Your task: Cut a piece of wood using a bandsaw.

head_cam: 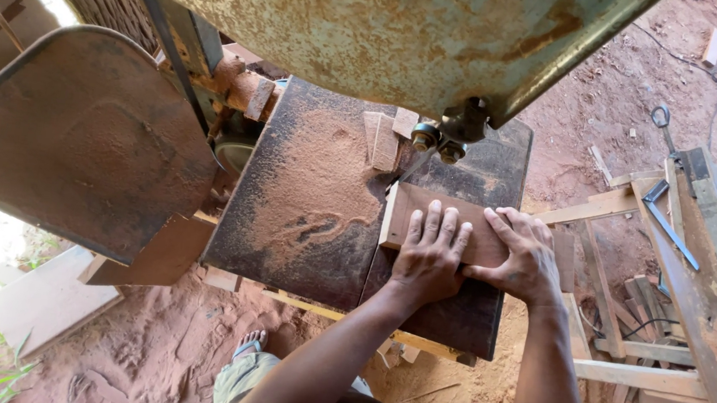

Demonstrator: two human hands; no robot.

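On the dark saw table (301,249), dusted with reddish sawdust (312,180), I've got a flat wooden board (427,213) lying just in front of the blade guide (439,139). My left hand (431,252) is spread flat on top of it, fingers straight, pressing down. My right hand (524,261) is open too, its thumb on the board's top and its palm at the near right end. Offcuts (385,138) sit behind the blade, loose planks (628,315) on the ground to my right.

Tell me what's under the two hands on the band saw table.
Both the left hand and right hand press flat on a brown wooden board lying on the sawdust-covered saw table. The board's middle and right end are covered by them.
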